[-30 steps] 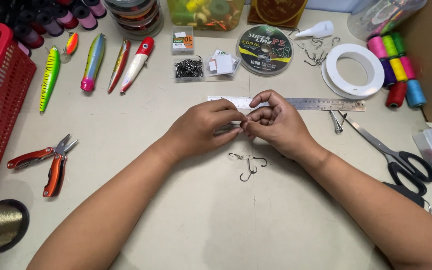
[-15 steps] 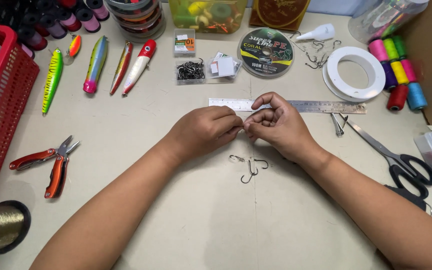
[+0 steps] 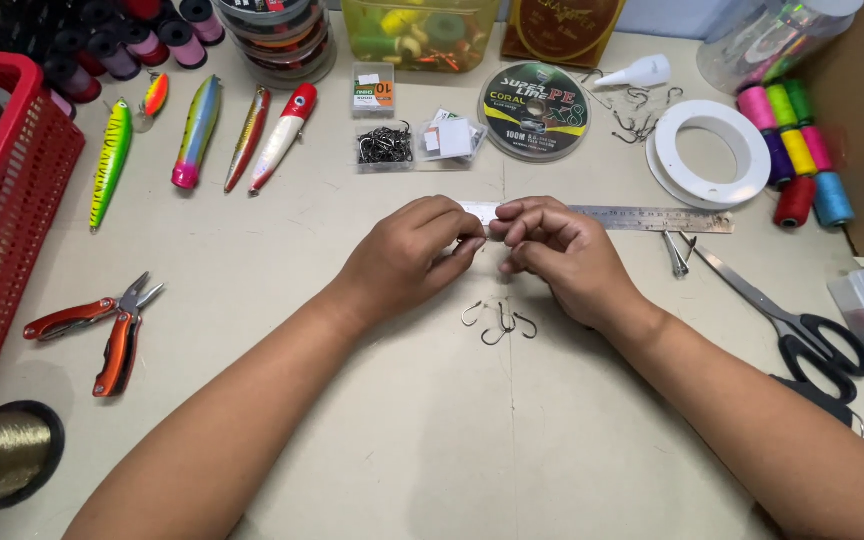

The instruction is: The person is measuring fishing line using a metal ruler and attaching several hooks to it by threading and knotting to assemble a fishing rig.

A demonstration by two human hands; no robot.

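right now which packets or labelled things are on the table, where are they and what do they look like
Round line spool: far centre, black label with yellow-green band.
Small hook box: left of that spool, clear, white and orange label.
Clear hook packet: just below that box, dark hooks inside.
Small packets: right of it, clear with white cards.

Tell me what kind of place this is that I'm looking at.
Most likely a home or hobby workbench for rigging fishing tackle. The beige tabletop holds painted minnow-shaped lures, a round flat spool of fishing line and loose bare metal hooks just below the two hands.
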